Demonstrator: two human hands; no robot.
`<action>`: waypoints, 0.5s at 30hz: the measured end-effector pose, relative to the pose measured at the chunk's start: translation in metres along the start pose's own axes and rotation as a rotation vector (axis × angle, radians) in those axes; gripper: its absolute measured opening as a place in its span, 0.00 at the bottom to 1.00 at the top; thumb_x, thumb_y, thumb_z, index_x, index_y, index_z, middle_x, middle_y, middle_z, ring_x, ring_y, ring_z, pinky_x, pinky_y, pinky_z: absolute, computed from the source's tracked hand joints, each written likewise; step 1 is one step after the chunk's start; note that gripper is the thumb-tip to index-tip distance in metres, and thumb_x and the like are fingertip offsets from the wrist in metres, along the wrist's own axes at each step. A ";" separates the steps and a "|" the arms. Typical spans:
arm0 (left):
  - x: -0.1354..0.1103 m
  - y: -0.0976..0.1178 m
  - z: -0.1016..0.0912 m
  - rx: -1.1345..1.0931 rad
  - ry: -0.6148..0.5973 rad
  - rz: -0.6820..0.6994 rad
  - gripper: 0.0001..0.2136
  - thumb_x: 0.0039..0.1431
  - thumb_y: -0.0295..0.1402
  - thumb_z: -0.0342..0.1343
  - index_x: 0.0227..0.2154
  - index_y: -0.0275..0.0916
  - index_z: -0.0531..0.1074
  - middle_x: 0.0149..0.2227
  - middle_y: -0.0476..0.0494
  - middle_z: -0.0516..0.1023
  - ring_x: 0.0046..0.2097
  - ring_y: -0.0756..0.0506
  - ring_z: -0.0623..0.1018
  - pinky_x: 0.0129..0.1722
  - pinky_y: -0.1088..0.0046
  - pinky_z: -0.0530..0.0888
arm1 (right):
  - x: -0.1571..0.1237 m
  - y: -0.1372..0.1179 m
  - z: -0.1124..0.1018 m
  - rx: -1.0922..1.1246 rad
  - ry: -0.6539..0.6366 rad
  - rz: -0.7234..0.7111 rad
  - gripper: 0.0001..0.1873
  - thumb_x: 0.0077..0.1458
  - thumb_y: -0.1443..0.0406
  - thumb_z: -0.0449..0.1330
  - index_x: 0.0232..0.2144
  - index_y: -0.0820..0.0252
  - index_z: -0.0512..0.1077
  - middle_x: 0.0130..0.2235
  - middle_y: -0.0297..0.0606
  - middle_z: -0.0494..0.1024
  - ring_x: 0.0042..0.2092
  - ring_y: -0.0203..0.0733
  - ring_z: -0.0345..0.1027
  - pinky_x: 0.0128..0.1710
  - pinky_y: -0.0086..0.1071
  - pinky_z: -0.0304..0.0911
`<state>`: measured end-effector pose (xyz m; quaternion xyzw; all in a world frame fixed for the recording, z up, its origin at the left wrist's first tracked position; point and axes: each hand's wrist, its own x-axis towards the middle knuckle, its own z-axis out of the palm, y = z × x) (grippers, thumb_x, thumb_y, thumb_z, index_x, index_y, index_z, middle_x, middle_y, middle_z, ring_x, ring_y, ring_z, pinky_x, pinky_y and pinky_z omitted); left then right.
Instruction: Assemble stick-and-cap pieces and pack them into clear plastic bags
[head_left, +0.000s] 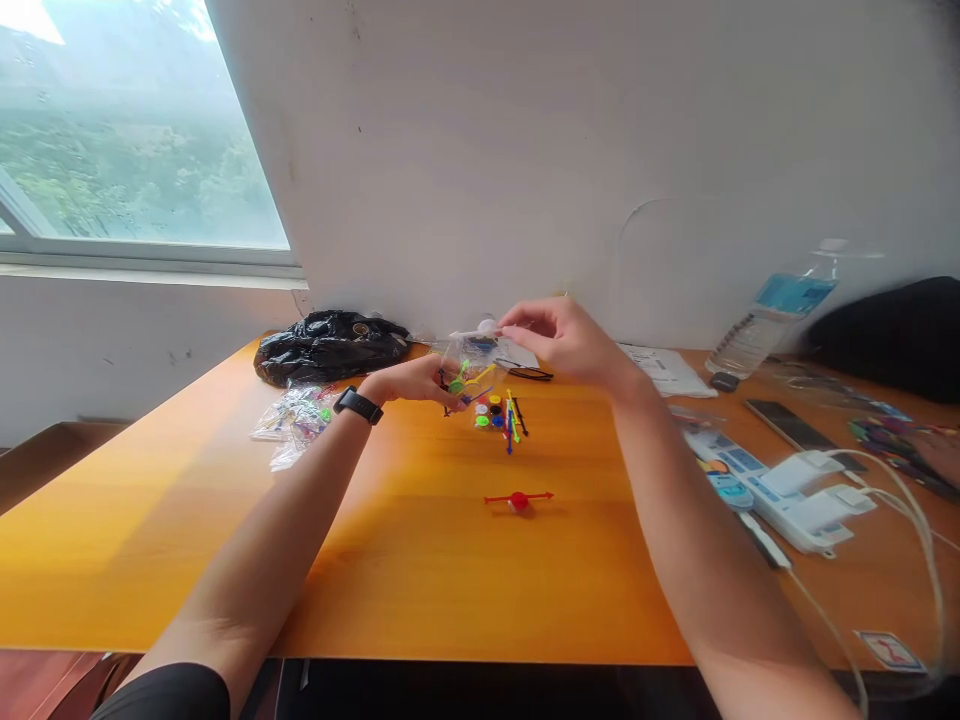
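My left hand (416, 380), with a black band on its wrist, is closed around what looks like a clear plastic bag (472, 383) with yellow, green, blue and dark plastic arrow pieces in it. At the bag's whitish upper edge, the fingers of my right hand (559, 332) are pinched together. Just below the bag lie several small coloured discs (489, 412) in a cluster. Beside them is a bunch of loose plastic arrows (512, 420). Closer to me, a red double-ended arrow spinner (518, 500) with a round centre rests alone on the table (405, 570).
A black plastic bag (330, 345) and clear bags of small parts (292, 420) lie on the left. Toward the right are a power strip (772, 490) with white chargers and cables, a phone (802, 432), a water bottle (776, 310) and another person's hand (937, 450).
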<state>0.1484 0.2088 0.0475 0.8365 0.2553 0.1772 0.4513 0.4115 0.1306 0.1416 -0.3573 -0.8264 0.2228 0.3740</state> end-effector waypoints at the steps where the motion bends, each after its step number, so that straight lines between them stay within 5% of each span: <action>1: 0.001 0.000 0.001 -0.012 -0.026 0.002 0.15 0.53 0.42 0.73 0.35 0.37 0.80 0.32 0.43 0.82 0.35 0.44 0.82 0.34 0.72 0.76 | -0.001 0.000 -0.006 -0.076 0.051 0.016 0.16 0.61 0.53 0.63 0.36 0.60 0.82 0.31 0.38 0.78 0.32 0.40 0.65 0.31 0.34 0.55; 9: 0.005 0.005 0.005 0.067 -0.072 0.016 0.14 0.54 0.41 0.72 0.36 0.37 0.80 0.32 0.46 0.82 0.34 0.46 0.81 0.32 0.75 0.73 | -0.003 0.002 0.000 -0.414 -0.073 0.113 0.10 0.59 0.60 0.62 0.30 0.59 0.80 0.27 0.35 0.77 0.29 0.38 0.64 0.30 0.34 0.52; 15: 0.001 0.014 0.005 0.152 -0.039 0.003 0.13 0.57 0.42 0.70 0.31 0.36 0.78 0.28 0.49 0.81 0.30 0.50 0.77 0.29 0.78 0.69 | -0.003 -0.005 -0.008 -0.409 0.122 0.074 0.11 0.59 0.61 0.60 0.27 0.60 0.76 0.26 0.34 0.73 0.30 0.37 0.62 0.30 0.33 0.53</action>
